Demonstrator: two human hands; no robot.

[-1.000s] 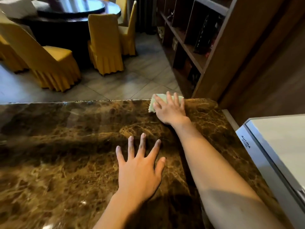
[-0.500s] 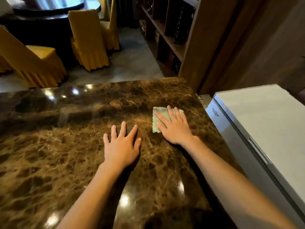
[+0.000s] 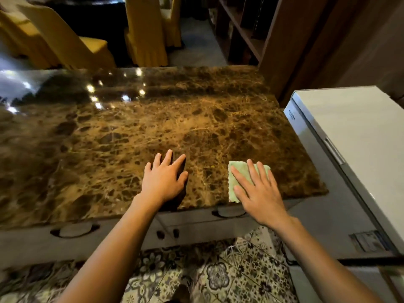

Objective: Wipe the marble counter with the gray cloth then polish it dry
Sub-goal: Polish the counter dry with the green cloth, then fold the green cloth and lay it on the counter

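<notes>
The cloth [image 3: 235, 182] was pressed flat under the spread right hand [image 3: 260, 193] at the counter's [image 3: 153, 127] five o'clock edge. The left hand [image 3: 164, 180], empty and open-palmed, was laid at its nine o'clock.

A glossy brown marble table [image 3: 153, 119] is seen, with a pale green cloth [image 3: 235, 182] laid flat near its front edge, pressed down by the right hand [image 3: 260, 193], the left hand [image 3: 164, 180] flat beside it.

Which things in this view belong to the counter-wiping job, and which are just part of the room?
Belonging to the job:
marble counter
cloth, pale green here, flat under the right hand
left hand, resting flat on the counter

Just in the room:
white appliance on the right
yellow chairs
wooden shelving
drawer handles
</notes>
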